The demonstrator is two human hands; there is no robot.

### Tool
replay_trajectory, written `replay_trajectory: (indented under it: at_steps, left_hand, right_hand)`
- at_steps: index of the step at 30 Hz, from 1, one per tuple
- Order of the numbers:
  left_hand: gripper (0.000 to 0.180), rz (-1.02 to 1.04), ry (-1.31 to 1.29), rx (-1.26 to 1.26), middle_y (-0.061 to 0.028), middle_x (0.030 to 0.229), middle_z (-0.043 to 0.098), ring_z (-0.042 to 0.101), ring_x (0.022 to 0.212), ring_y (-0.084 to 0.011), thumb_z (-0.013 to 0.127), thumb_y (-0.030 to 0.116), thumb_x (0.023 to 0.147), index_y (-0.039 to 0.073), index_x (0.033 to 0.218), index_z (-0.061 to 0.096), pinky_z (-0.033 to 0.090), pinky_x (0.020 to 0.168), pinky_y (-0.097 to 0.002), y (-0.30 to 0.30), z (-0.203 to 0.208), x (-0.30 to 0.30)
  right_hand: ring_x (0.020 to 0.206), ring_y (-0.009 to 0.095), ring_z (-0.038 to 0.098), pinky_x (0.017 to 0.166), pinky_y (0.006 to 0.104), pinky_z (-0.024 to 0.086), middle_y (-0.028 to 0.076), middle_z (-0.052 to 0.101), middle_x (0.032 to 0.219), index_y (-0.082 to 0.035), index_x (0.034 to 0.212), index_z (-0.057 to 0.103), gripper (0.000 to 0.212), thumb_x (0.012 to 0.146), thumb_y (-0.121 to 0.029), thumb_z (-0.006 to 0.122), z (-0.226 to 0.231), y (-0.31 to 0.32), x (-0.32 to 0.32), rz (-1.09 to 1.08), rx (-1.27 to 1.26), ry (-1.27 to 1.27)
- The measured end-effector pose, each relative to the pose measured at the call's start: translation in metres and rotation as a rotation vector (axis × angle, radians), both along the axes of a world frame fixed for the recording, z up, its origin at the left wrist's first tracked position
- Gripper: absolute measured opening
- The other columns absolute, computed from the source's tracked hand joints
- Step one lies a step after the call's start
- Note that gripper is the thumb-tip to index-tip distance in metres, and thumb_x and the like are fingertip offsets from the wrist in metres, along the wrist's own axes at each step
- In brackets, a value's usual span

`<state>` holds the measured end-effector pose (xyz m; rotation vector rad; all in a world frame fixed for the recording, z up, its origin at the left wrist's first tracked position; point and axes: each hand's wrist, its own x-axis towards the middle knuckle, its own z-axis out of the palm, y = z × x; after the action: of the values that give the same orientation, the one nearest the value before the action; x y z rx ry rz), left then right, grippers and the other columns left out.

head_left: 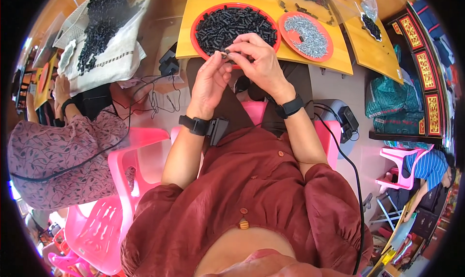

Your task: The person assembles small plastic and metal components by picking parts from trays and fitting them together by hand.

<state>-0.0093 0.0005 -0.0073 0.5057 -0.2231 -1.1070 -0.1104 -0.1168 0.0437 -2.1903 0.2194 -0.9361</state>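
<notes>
Now the right hand [261, 66] pinches a little dark bit [225, 55] near the six o'clock edge of the red tray [193, 32]. The left hand [209, 85] is at seven o'clock from the bit; I can't tell if its fingers pinch too.

Over on the left there's a co-worker [63, 163] in a leafy print, just beside a pink chair [97, 253]; across on the right, green sacks [392, 100] sit beside a gold-panelled cabinet [425, 69], near someone in blue stripes [432, 168].
</notes>
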Motion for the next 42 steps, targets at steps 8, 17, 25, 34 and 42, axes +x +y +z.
replay_trajectory:
  at_steps: [8,17,25,34,42]
  left_hand:
    - [0.021,0.009,0.002,-0.017,-0.0023,0.084,0.063,0.057,0.072,-0.0094,0.054,0.025,0.096,0.006,0.096,0.062,0.047,0.065,-0.0229,-0.003,0.0,-0.001]
    - [0.015,-0.002,0.011,-0.024,-0.0025,0.087,0.063,0.059,0.074,-0.0106,0.055,0.021,0.095,0.007,0.097,0.06,0.048,0.068,-0.0231,-0.003,-0.003,-0.001]
    - [0.017,-0.006,-0.041,0.013,-0.0022,0.087,0.062,0.058,0.075,-0.0109,0.053,0.023,0.096,0.007,0.096,0.059,0.047,0.068,-0.0235,-0.001,0.002,-0.002]
    - [0.016,0.019,-0.047,0.049,-0.0023,0.09,0.065,0.058,0.075,-0.0095,0.055,0.024,0.095,0.008,0.096,0.059,0.046,0.065,-0.0218,-0.001,0.008,-0.003]
    - [0.015,0.042,-0.081,0.018,-0.0013,0.087,0.063,0.057,0.073,-0.0082,0.055,0.023,0.095,0.008,0.097,0.059,0.046,0.065,-0.0206,-0.001,0.007,-0.005]
  right_hand:
    - [0.077,0.025,0.062,0.067,0.0323,0.05,0.011,0.061,0.089,-0.002,0.085,0.068,0.012,0.08,-0.013,0.068,0.004,-0.003,-0.006,0.068,-0.026,0.019]
    - [0.069,0.025,0.062,0.061,0.0324,0.048,0.011,0.062,0.074,-0.003,0.085,0.069,0.013,0.078,-0.015,0.069,0.014,0.001,-0.01,0.064,0.091,0.148]
    - [0.066,0.028,0.062,0.058,0.0364,0.047,0.009,0.063,0.073,-0.005,0.079,0.067,0.013,0.077,-0.018,0.068,0.014,0.006,-0.01,-0.063,-0.321,0.131]
    - [0.066,0.025,0.062,0.059,0.033,0.047,0.008,0.063,0.075,-0.004,0.083,0.068,0.009,0.076,-0.01,0.069,0.014,0.008,-0.012,-0.115,-0.055,0.001]
    - [0.066,0.023,0.062,0.061,0.0314,0.047,0.008,0.065,0.077,-0.004,0.086,0.068,0.011,0.076,-0.008,0.07,0.01,0.012,-0.015,-0.042,0.019,0.004]
